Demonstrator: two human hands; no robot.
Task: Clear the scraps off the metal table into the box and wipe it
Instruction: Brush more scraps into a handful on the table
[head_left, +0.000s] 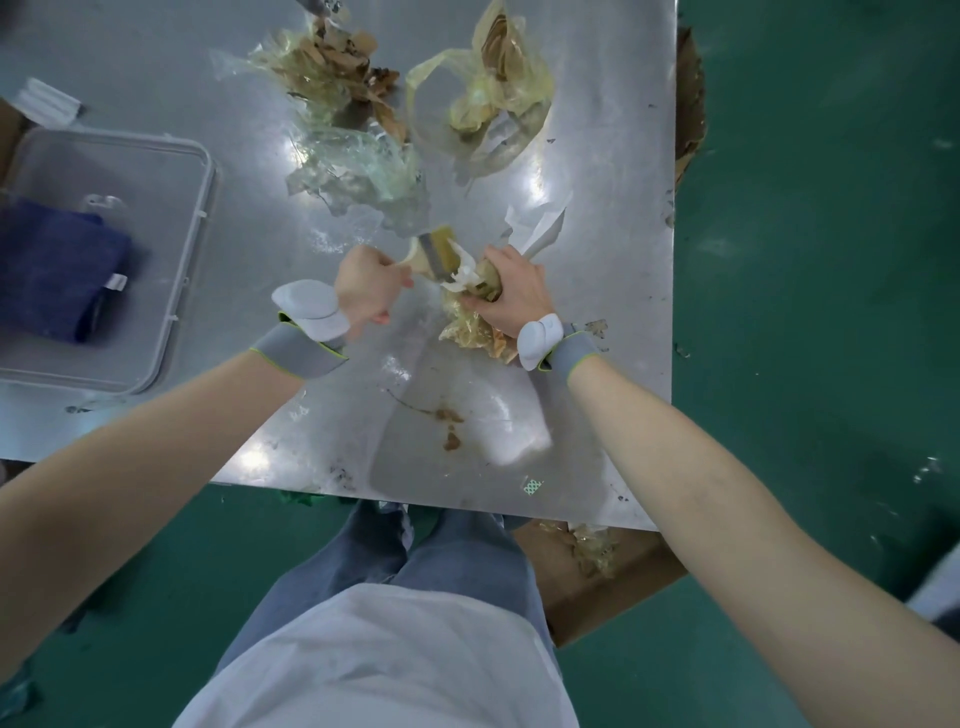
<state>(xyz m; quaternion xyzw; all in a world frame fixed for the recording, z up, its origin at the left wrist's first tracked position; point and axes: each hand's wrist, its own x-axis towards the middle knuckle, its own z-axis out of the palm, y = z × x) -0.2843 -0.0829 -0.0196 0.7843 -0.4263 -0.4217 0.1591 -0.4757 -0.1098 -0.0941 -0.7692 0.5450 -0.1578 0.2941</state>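
Nearest the camera, under the near right corner of the metal table (597, 364), a brown cardboard box (608, 592) sits on the green floor (810, 260), with a few crumpled scraps of yellowish film lying in it. On the near part of the tabletop there is a brown smear (451, 428) and a small green-patterned sticker (532, 487) close to the edge.

Further in, the person's two hands meet near the middle of the table. The left hand (366, 288) is closed around the pale wooden handle of a flat brush (434, 254), whose bristles point away and to the right. The right hand (511, 293) is clenched on a handful of scraps (475, 322): crumpled yellowish plastic and white paper, bunched up against the brush head. Both wrists carry grey bands with white pieces on them.

To the left, a clear plastic bin (192, 218) rests on the table with a folded dark blue cloth (57, 270) inside it.

Beyond the hands more litter lies spread on the metal: a clear crumpled film (358, 166), then a torn yellowish bag (488, 104) to the right and a heap of brown paper scraps and film (332, 67) at the far side
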